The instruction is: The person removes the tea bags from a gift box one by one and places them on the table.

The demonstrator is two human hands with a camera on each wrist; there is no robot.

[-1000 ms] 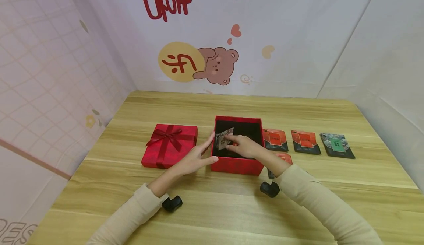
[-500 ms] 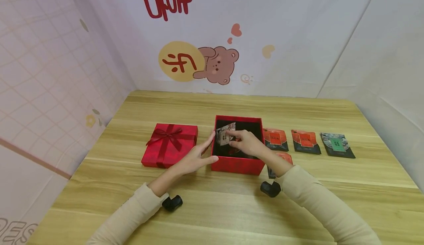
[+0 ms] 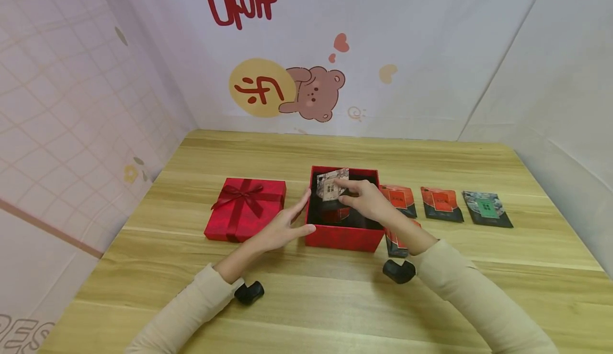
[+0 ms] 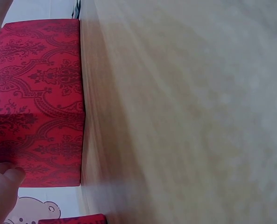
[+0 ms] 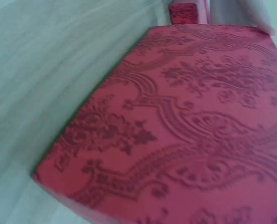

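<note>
In the head view, a red box (image 3: pixel 342 238) with a black inside stands without its lid at the middle of the table. My left hand (image 3: pixel 282 230) rests against its left side, fingers extended, thumb at the front corner; the left wrist view shows those fingers (image 4: pixel 7 175) on the patterned wall. Over the box's opening, my right hand (image 3: pixel 366 199) pinches a small grey packet (image 3: pixel 330 190) with a beige label by its right side, the packet tilted up. Below it, a red and black packet (image 3: pixel 337 215) lies inside the box.
Left of the box lies the red lid (image 3: pixel 245 210) with a dark ribbon bow. To the right are flat orange and black packets (image 3: pixel 441 204), one more (image 3: pixel 396 245) partly under my right forearm, and a green-labelled packet (image 3: pixel 487 208). White cloth walls stand behind the wooden table (image 3: pixel 311 311).
My right hand has lifted the grey packet up and slightly right from inside the box, uncovering the red and black packet below. My left hand has stayed in place.
</note>
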